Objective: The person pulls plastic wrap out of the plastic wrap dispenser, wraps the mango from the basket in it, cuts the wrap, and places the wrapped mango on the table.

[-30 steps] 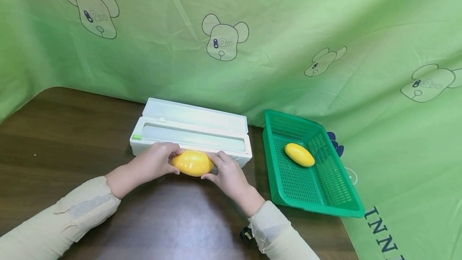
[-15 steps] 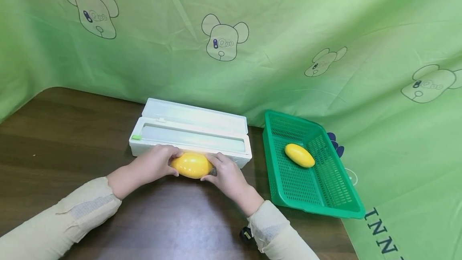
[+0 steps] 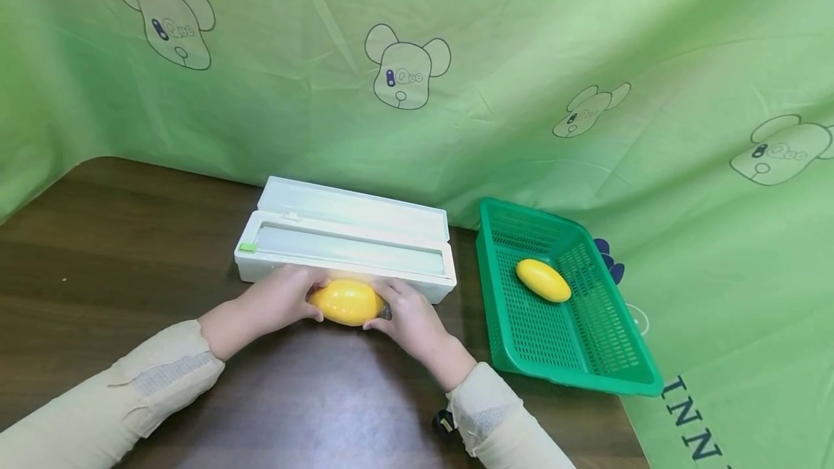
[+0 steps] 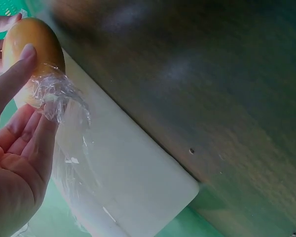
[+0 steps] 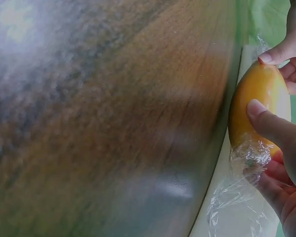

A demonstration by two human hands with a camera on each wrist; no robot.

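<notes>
A smooth yellow mango (image 3: pixel 348 302) is held between both hands in front of a long white cling film box (image 3: pixel 260 266). My left hand (image 3: pixel 283 300) grips one end, its thumb lying on the fruit's skin in the left wrist view. From the other end my right hand (image 3: pixel 417 317) grips it too, thumb on top. Crumpled clear cling film (image 4: pixel 56 94) bunches at the mango's left end, under the left fingers. More bunched film (image 5: pixel 251 153) shows at the right end in the right wrist view, trailing past the right fingers.
The box's lid (image 3: pixel 352 205) stands open at the back, and a green slider (image 3: pixel 247 247) sits at its left. At right, a green plastic basket (image 3: pixel 491 310) holds another yellow mango (image 3: pixel 544 281). A small black object (image 3: pixel 444 422) lies beside the right sleeve.
Both hands and the mango have shifted slightly down in the head view, away from the box's top. The grip looks the same; box and basket stay in place.
</notes>
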